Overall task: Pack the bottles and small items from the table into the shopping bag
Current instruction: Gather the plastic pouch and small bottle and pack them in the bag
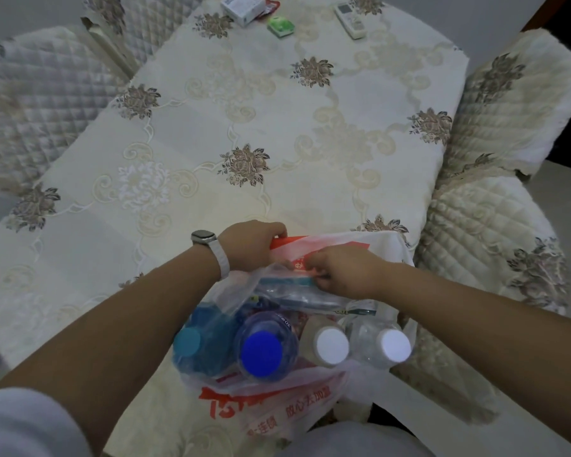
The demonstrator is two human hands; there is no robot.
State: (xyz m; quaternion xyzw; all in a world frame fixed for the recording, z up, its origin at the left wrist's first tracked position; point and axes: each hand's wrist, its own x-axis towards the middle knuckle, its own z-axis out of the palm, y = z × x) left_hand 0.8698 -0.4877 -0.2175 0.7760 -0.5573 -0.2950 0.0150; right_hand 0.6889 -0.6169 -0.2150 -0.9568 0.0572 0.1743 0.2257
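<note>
1. Standing at the near edge of the table [211,103], the shopping bag [277,404] is a thin white plastic one with red print, its mouth open toward the camera.
2. The left hand [249,247] is clenched on the far rim of the bag, pinching the red-and-white plastic; a watch [204,238] with a white strap sits on that wrist.
3. The right hand [345,273] is just beside the left, its fingers curled and grasping the same far rim of the bag, above a flat item with a teal edge [290,281] that lies inside the bag; whether the fingers also touch that item I cannot tell.
4. Four bottles stand upright in the bag, side by side, seen from above:
   - a blue bottle with a light blue cap [187,341] at the left, partly under a fold of plastic;
   - a clear bottle with a dark blue cap [261,353] next to it;
   - a bottle with a white cap [331,345], tan-sided;
   - a clear bottle with a white cap [393,345] at the right.
5. The table carries a cream cloth with flower patterns, and most of it is bare.
6. At its far end, well apart from the bag, lie a white box [243,8], a small green packet [280,27] near it, and a white remote control [350,19] to the right.
7. Chairs with quilted covers [495,103] stand on both sides of the table.
</note>
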